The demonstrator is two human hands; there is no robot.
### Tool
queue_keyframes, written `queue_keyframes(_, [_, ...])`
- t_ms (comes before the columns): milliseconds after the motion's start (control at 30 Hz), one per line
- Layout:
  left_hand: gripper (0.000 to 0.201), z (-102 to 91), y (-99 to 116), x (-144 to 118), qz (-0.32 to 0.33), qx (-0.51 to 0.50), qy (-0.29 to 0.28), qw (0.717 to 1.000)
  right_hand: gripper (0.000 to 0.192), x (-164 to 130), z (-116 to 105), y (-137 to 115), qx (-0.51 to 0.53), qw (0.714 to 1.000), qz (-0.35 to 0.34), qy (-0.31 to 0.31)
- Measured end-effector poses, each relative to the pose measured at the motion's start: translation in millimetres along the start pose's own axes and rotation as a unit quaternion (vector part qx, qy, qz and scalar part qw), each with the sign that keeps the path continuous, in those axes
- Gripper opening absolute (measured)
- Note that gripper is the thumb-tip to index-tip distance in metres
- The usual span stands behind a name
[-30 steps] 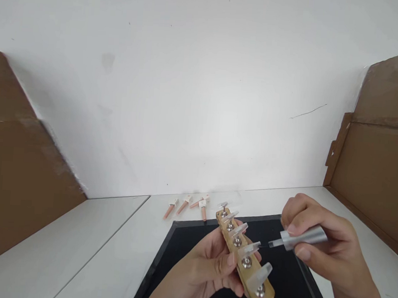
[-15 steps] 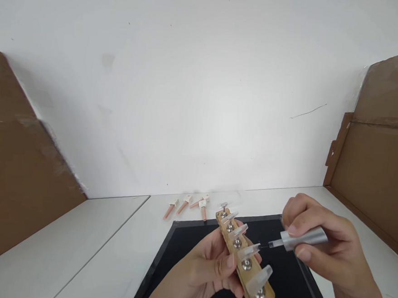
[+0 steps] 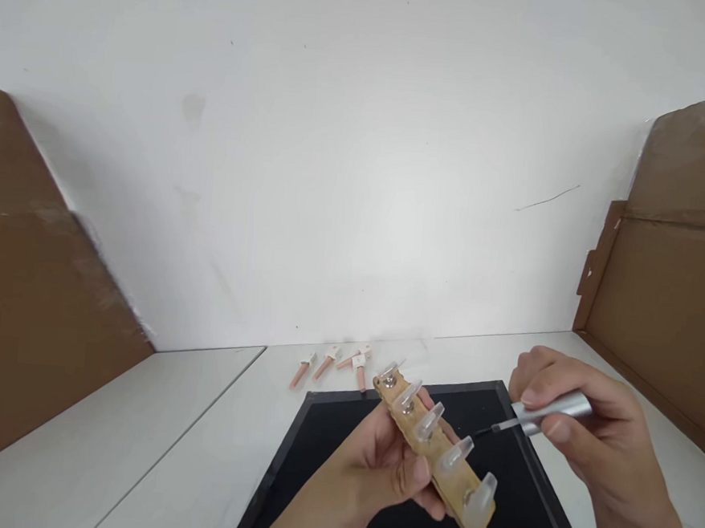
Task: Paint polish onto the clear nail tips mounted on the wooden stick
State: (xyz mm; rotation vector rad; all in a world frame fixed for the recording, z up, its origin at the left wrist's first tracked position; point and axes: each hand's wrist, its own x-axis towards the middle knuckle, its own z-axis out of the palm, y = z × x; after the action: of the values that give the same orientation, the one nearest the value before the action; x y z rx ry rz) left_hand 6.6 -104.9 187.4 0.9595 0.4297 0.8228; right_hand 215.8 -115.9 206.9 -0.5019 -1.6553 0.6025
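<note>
The left hand (image 3: 374,467) held a wooden strip (image 3: 436,455) above the black mat (image 3: 315,454), its fingers (image 3: 414,469) wrapped around the strip's near side with the thumb pressed on its edge. The strip ran slantwise, its far end toward the wall and its near end lower and to the right. Five clear nail tips (image 3: 455,454) stood on metal studs along the strip, each tilted up.

The right hand (image 3: 581,441) was to the right of the strip, its fingers (image 3: 558,430) pinched closed on a silver brush handle (image 3: 551,407). The brush's dark tip (image 3: 486,430) pointed left toward the strip and lay just beside the fourth nail tip; whether it touched could not be told.

The mat lay on the white desk (image 3: 195,438). Beyond the mat's far edge, near the wall, four small pink pieces (image 3: 327,365) lay on the desk. Brown cardboard sheets (image 3: 666,270) stood on either side of the mat.
</note>
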Motion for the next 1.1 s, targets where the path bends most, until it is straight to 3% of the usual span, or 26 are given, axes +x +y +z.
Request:
queue_keyframes(600, [0.034,9.2,-12.9,5.5,0.109,0.081,0.119,0.984,0.006,-4.4,-0.5,7.4,0.024,0.994,0.077,0.068])
queue_keyframes(800, [0.034,9.7,-14.4,5.7,0.115,0.093,0.159,0.976,0.006,-4.7,-1.0,7.8,0.005,0.995,0.077,0.066])
queue_keyframes(1100, [0.035,10.6,-15.7,6.1,0.120,0.085,0.174,0.974,0.005,-6.0,-1.1,8.3,0.002,0.995,0.078,0.064])
